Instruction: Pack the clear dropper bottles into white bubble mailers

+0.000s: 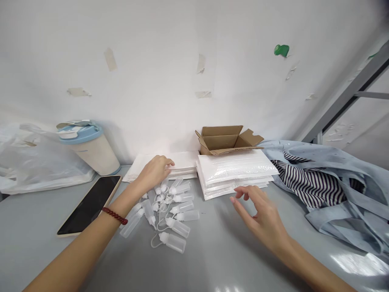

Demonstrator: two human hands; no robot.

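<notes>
My left hand (156, 171) reaches over the front of a stack of white paper sheets or cards (182, 160) by the wall. Its fingers are curled, and the fingertips are partly hidden, so I cannot tell whether they grip anything. Just in front of it lies a loose pile of small clear squeeze bottles (178, 227) with white tethered caps. My right hand (258, 213) hovers over the grey table with thumb and fingers apart, holding nothing. Beyond it sits a stack of white bubble mailers (231, 166).
An open cardboard box (223, 140) stands behind the mailers. At left are a phone (91, 205), a blue-lidded tumbler (94, 152) and a white plastic bag (45, 158). A light-blue fabric bag (331, 221) with striped cloth (306, 184) lies at right. The wall (170, 81) bounds the back.
</notes>
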